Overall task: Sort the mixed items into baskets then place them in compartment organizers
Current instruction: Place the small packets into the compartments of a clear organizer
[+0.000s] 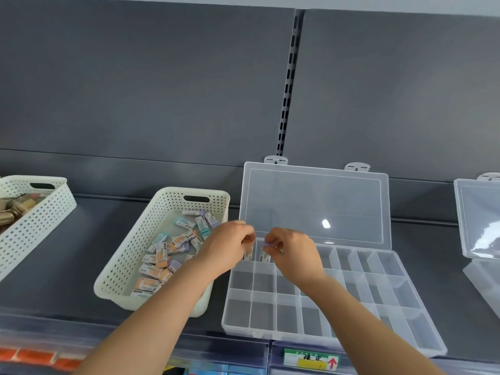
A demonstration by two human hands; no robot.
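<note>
Two erasers (265,255) pinched below hands (232,246).

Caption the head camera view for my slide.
Left hand and right hand pinch erasers over the clear organizer.

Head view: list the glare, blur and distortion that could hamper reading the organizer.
Head view: a bright glare spot sits on the open lid of the organizer. Head view: wide-angle bending tilts the slotted upright. Head view: each eraser pinched by the left hand and right hand is soft, print unreadable. Head view: even light, faint shadows.
</note>
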